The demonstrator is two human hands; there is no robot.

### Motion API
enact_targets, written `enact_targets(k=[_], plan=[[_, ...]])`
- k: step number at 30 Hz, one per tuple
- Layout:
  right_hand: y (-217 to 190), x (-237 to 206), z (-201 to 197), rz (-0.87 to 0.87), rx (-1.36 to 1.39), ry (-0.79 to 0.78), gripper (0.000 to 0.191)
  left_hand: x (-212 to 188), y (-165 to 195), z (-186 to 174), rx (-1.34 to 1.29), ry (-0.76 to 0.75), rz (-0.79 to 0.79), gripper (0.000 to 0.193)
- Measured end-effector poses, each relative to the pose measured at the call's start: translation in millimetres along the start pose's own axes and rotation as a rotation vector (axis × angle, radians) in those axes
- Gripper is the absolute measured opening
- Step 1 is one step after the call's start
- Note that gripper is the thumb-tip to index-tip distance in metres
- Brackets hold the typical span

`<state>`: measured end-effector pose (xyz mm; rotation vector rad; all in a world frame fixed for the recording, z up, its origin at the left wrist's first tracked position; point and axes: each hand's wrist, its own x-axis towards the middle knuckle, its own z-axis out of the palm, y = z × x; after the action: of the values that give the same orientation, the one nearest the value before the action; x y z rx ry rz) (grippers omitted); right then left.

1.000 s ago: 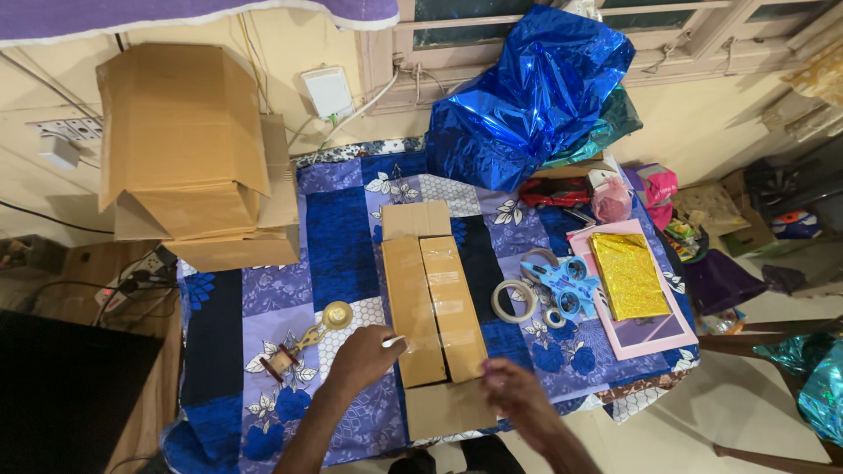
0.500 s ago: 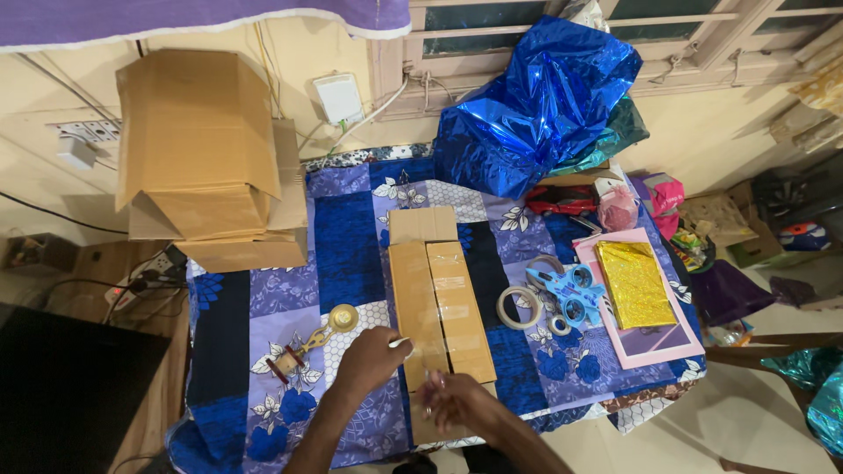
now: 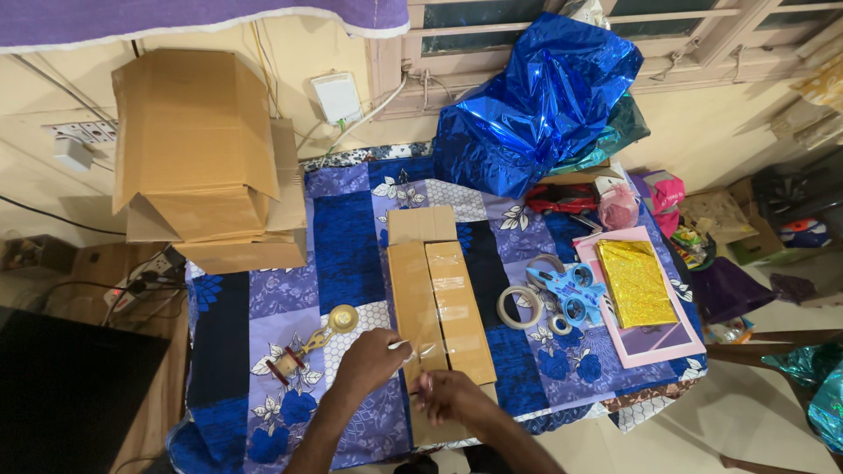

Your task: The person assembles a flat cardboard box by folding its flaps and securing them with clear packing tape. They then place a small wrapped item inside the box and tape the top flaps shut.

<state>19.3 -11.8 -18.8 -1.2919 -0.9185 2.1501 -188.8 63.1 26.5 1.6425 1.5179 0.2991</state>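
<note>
A: Item one, nearest me?

B: My left hand and right hand, both at the near end of the flat brown cardboard box lying lengthwise on the blue patchwork floral cloth. I log the left as pinching a small white strip, probably tape; the right's fingers are curled together on the box's near flap, though I cannot tell whether they grip anything.

A: Progress?

B: Clear tape already shines along the box's middle seam. I judge the near end unsealed and the far flap loose.

A: Around the box?

B: Left of it, a gold-coloured spool with wooden bobbin. Right of it, a clear tape roll, blue-handled scissors, and a gold foil sheet on a pink card. Beyond it, crumpled blue metallic wrap; far left, a large folded carton. Nothing blocks the box.
</note>
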Motion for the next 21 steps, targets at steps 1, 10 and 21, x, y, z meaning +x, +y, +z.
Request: enact_targets(k=[1,10,21], plan=[[4.7,0.8,-1.3,-0.009,-0.027,0.006,0.035,-0.4,-0.6,-0.2,-0.009,-0.004,0.005,0.039],[24.4,0.4,-7.1,-0.111,-0.008,-0.052,0.023,-2.9,-14.3,-5.5,-0.030,-0.003,-0.023,0.039],[13.5,-50.0,-84.6,-0.021,-0.061,0.597,0.040,-15.7,-64.5,-22.1,-0.161,0.098,-0.040,0.047]])
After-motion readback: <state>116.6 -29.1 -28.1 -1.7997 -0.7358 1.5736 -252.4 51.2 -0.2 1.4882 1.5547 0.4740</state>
